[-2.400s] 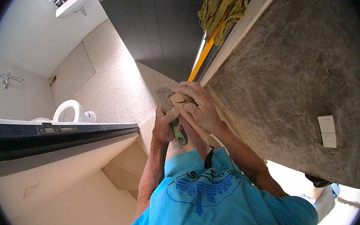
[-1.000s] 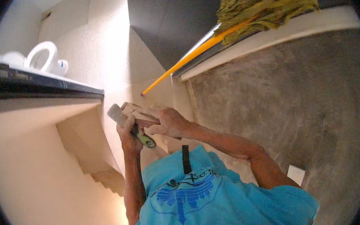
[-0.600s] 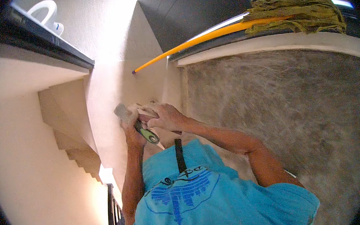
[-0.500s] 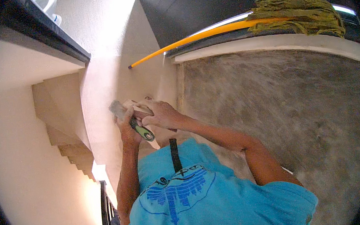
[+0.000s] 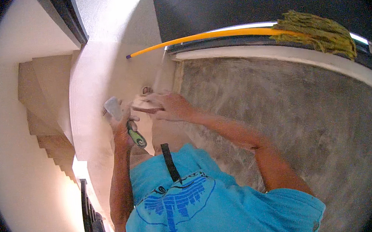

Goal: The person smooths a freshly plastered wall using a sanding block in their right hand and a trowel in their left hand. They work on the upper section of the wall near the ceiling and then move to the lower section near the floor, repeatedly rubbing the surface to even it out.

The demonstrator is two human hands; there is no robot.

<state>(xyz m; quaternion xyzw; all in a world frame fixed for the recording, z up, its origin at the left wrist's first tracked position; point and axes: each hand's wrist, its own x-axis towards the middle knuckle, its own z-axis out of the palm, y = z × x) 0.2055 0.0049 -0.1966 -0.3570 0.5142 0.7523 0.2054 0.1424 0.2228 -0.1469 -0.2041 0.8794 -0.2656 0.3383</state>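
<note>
My left hand (image 5: 119,127) is closed around a putty knife (image 5: 138,138). Its green and black handle points back toward my body, and its wide greyish blade sticks out beyond the fingers. In my right hand (image 5: 177,106) is a flat sanding block (image 5: 147,105), pale on top with a reddish-brown lower side. My fingers grip its right end, and slight motion blur softens the edges. A small gap separates the block from the knife. Both hands are in front of my waist, above the pale floor.
A yellow-handled mop (image 5: 214,35) with a greenish string head (image 5: 318,33) lies across the dark ledge ahead. On the right is a mottled grey surface (image 5: 273,104) with a white border. Stairs (image 5: 47,97) go down at the left, near a dark railing (image 5: 87,213).
My hands have moved apart, so the sanding block no longer overlaps the putty knife. The left hand has shifted left with the knife. The whole view has turned slightly.
</note>
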